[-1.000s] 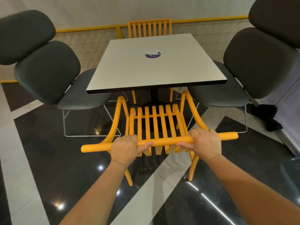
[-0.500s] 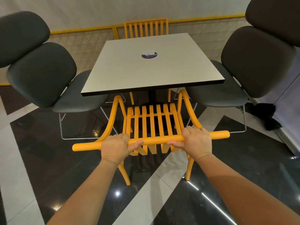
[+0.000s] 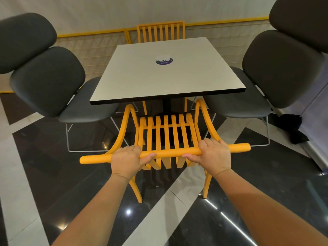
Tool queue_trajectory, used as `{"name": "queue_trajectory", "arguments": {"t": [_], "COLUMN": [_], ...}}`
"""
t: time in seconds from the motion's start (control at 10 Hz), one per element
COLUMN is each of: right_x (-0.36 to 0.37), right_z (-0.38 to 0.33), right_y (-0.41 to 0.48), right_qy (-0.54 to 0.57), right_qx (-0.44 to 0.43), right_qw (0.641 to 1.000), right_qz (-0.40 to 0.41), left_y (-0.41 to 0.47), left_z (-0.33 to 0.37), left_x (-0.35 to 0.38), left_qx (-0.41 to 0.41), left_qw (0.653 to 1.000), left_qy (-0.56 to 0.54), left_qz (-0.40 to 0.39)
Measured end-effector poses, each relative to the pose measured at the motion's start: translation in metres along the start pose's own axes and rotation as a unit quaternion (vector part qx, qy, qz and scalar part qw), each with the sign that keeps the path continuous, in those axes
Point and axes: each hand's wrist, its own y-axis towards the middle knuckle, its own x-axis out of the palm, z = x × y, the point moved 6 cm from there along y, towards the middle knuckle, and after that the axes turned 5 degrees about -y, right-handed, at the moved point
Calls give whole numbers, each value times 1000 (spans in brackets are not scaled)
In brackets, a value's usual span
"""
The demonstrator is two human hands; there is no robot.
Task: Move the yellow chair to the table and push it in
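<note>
A yellow slatted chair [image 3: 167, 134] stands in front of me, its back toward me and its seat partly under the near edge of the square grey table [image 3: 166, 82]. My left hand [image 3: 126, 161] grips the round top rail left of centre. My right hand [image 3: 213, 154] grips the same rail right of centre. The front of the seat and the front legs are hidden below the tabletop.
Dark padded chairs flank the table, one on the left [image 3: 51, 82] and one on the right [image 3: 280, 71]. A second yellow chair [image 3: 160, 31] sits at the far side. A round sticker [image 3: 164, 60] marks the tabletop. A dark bundle [image 3: 292, 128] lies on the floor, right.
The yellow chair has slid forward, farther under the table's near edge, with both hands still holding its top rail. The view has moved closer to the table.
</note>
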Motion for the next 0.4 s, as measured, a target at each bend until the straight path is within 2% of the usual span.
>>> {"name": "queue_trajectory", "arguments": {"t": [0.2, 0.3, 0.4], "right_x": [-2, -4, -8], "right_z": [-2, -4, -6], "right_y": [-5, -6, -8], "right_qy": [-17, -9, -9], "right_qx": [17, 33, 39], "right_qw": [999, 997, 996], "right_qz": [-25, -68, -83], "left_y": [-3, -5, -6], "left_z": [0, 2, 2], "left_x": [3, 5, 4], "left_qx": [-15, -23, -40], "left_qw": [999, 996, 994], "left_qy": [-1, 10, 38], "left_qz": [-33, -88, -99]}}
